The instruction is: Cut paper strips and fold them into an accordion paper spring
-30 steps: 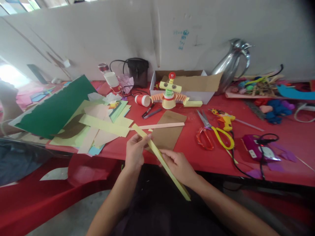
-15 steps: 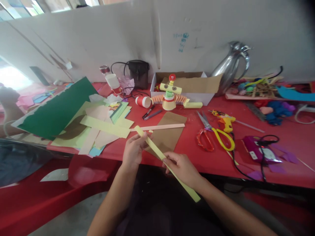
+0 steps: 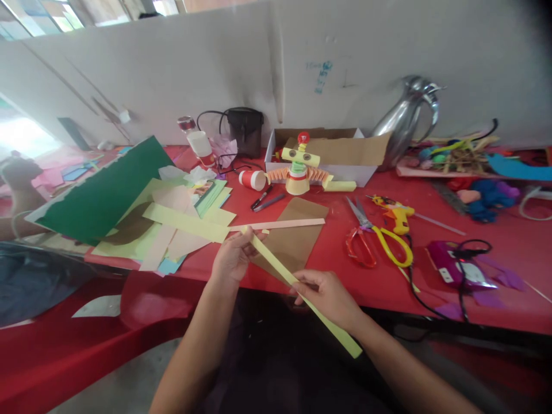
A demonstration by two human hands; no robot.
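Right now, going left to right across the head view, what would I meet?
Green card, left hand, right hand, scissors, purple device. Both hands hold the yellow strip, which overlaps them, so I left it out.

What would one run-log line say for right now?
left hand: on yellow strip, far end | right hand: on strip, near middle | red table: scissors, glue gun

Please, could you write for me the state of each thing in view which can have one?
Yellow strip: held aslant in both hands
Left hand: closed on the strip's far end
Right hand: closed around its middle
Scissors: blades apart, lying on the table
Glue gun: lying on its side
Purple device: red light lit
White box: open
Red-and-white cup: on its side
Paper figure: upright
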